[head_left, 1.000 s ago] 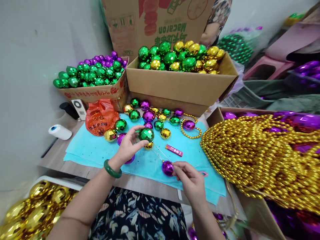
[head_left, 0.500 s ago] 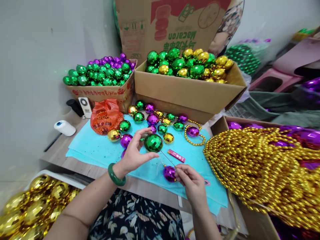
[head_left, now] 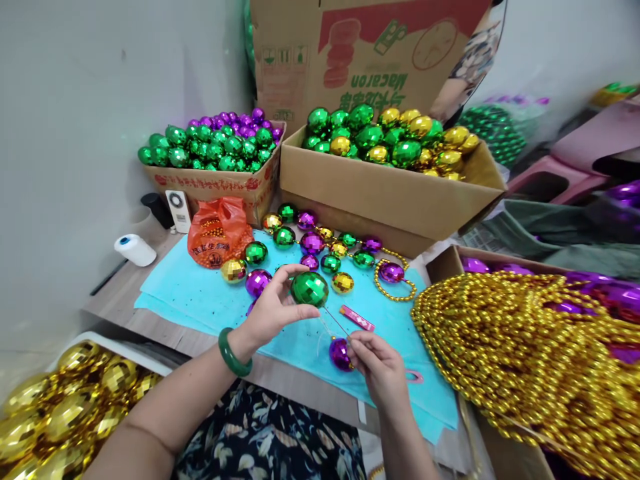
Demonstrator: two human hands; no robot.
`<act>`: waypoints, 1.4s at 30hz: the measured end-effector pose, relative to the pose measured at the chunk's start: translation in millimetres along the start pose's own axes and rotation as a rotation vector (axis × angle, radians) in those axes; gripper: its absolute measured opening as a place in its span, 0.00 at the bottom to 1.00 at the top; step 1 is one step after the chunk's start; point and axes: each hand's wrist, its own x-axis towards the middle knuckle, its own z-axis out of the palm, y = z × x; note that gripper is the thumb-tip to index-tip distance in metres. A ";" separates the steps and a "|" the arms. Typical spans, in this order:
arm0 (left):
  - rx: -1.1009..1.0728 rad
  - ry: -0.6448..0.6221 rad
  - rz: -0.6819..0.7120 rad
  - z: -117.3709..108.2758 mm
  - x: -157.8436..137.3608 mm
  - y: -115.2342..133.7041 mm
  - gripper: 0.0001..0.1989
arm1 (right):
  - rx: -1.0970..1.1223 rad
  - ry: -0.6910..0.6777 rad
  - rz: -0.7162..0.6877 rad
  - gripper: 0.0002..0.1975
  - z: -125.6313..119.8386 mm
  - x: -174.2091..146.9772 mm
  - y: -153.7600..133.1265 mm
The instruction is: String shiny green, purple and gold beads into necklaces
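Note:
A shiny green faceted ball (head_left: pixel 310 289) is in my left hand (head_left: pixel 281 303), the fingers behind it and the thumb below. My right hand (head_left: pixel 379 363) pinches a thin needle (head_left: pixel 338 321) whose far end meets the ball's lower side. White thread runs near the needle down toward a purple ball (head_left: pixel 341 354), which hangs or rests just left of my right fingertips; I cannot tell which. Beyond my hands a strand of green, gold and purple balls (head_left: pixel 312 243) lies on a blue cloth (head_left: pixel 200 310). A pink lighter-like item (head_left: pixel 357 318) lies to the right of the needle.
Boxes of green and purple balls (head_left: pixel 210 179) and of green and gold balls (head_left: pixel 380 190) stand at the back. Gold bead strands (head_left: pixel 510 347) heap up at the right. An orange bag (head_left: pixel 220 233) and a thread spool (head_left: pixel 135 250) sit left. Gold balls (head_left: pixel 70 407) fill a tub lower left.
The view has shifted slightly, so the scene sits a little further right and lower. My hands keep nearly the same hold on the green ball and the needle.

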 end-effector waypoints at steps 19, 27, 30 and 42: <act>-0.119 -0.160 0.002 -13.5 -6.9 6.4 0.33 | -0.083 -0.047 -0.009 0.13 3.6 6.6 0.7; -0.359 -0.180 -0.115 -13.3 -11.3 14.2 0.30 | -0.062 -0.086 -0.018 0.13 4.1 5.1 6.2; -0.392 -0.175 -0.112 -10.6 -13.7 14.0 0.27 | -0.019 -0.080 0.001 0.13 5.6 4.1 7.7; -0.458 -0.107 -0.090 -5.3 -19.5 12.5 0.26 | 0.059 -0.087 0.079 0.15 9.4 4.1 2.8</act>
